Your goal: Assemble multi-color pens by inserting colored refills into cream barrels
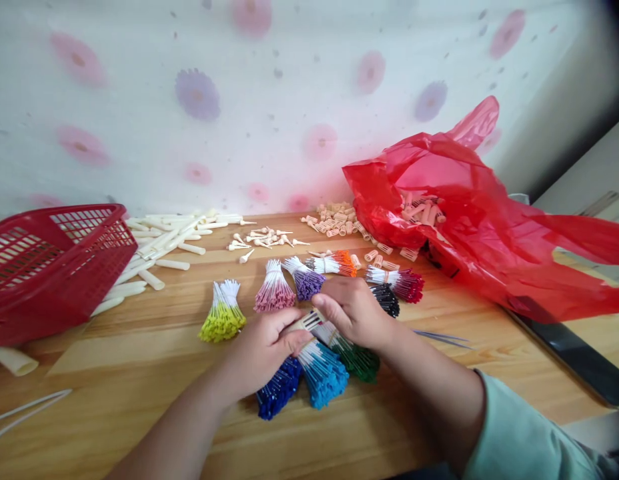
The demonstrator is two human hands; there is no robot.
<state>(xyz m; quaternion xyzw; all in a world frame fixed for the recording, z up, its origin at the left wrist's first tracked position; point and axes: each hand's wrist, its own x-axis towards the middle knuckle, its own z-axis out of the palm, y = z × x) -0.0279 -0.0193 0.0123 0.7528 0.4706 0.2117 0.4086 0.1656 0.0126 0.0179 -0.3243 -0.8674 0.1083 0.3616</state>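
My left hand (259, 343) is closed around a cream-coloured plastic piece with dark slots (307, 321), its slotted end sticking out past the thumb. Right at that end, my right hand (357, 310) is curled in a pinch; what its fingertips hold is hidden. Below and around both hands lie bundles of thin white-stemmed sticks with coloured tips: light blue (322, 377), dark blue (279, 390), green (357, 353), black (386, 299), purple (308, 281), pink (274, 288), yellow (223, 313), orange (339, 263) and dark red (405, 283).
A red basket (64, 267) stands left beside cream tubes (164, 240). Small pointed cream pieces (262, 238) and slotted pieces (339, 220) lie at the back. A red plastic bag (469, 200) spreads over the right, near a dark flat object (569, 353). Grey strips (442, 338) lie right of my hands.
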